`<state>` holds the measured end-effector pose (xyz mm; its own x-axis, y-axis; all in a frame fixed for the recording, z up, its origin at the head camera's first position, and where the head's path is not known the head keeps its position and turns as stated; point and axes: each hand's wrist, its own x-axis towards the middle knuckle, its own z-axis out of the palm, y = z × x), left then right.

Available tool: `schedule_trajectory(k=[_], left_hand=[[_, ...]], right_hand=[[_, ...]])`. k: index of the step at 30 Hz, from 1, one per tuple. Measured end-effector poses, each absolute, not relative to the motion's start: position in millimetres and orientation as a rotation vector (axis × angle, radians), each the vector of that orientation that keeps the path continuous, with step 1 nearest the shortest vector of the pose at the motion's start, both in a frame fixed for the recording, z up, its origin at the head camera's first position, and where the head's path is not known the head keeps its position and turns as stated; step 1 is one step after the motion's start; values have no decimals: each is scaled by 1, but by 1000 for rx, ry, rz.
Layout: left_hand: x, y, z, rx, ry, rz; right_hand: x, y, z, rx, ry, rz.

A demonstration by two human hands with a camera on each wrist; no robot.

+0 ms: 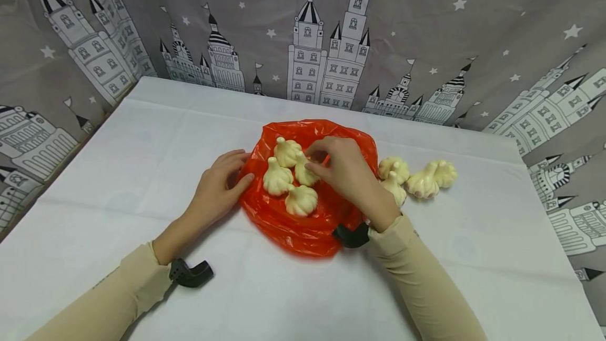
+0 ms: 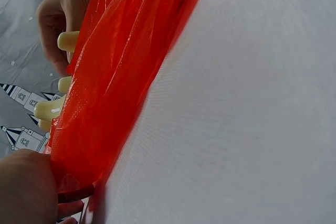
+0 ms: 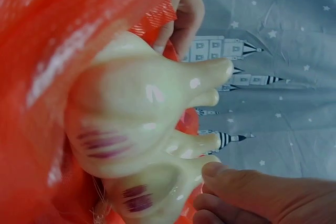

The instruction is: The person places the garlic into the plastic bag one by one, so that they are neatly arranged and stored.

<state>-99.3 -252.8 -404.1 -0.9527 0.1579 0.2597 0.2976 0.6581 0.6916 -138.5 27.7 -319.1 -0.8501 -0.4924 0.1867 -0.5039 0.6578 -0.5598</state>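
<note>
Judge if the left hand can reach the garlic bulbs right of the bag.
Probably not directly: the red bag and right hand lie between the left hand and those garlic bulbs.

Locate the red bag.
Near the middle of the head view, the red bag lies between the left hand and the loose garlic bulbs on the right.

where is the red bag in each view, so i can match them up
Head: bag at centre.
Left wrist: bag slanting from top middle to lower left.
Right wrist: bag along the left edge and upper left.
Shared landmark: garlic in it, just stems in the left wrist view.
</note>
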Motion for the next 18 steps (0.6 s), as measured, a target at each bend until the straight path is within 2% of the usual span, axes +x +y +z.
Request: schedule_trajectory(k=[18], left_hand=[[-100,-252,-403,-377,-2699,-1167]], right_hand=[[-131,45,-317,846,-2743,992]])
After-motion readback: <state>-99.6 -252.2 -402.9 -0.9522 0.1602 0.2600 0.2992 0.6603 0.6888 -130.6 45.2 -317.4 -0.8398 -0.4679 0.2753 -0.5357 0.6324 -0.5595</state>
